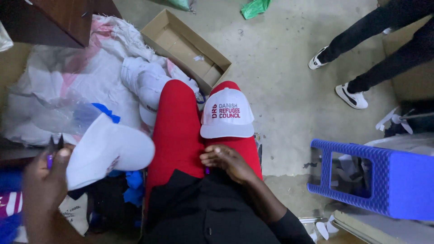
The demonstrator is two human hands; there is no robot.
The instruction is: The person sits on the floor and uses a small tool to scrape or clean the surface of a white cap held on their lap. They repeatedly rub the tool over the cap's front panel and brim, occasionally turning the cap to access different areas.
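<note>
Item: right hand (228,160), resting on the red-trousered lap (178,131), fingers loosely curled over a small purple object (207,171), partly hidden.
Item: white peaked fabric cap with printed front (227,115), perched on the knee just beyond the right hand; a slide to the concrete floor (280,77) is judged likely if the leg shifts.
Item: left hand (45,180), left of the lap, fingers closed on small purple-handled snips (53,151); second white cap (108,149) touching it. Nicked fabric is risked by the blades.
</note>
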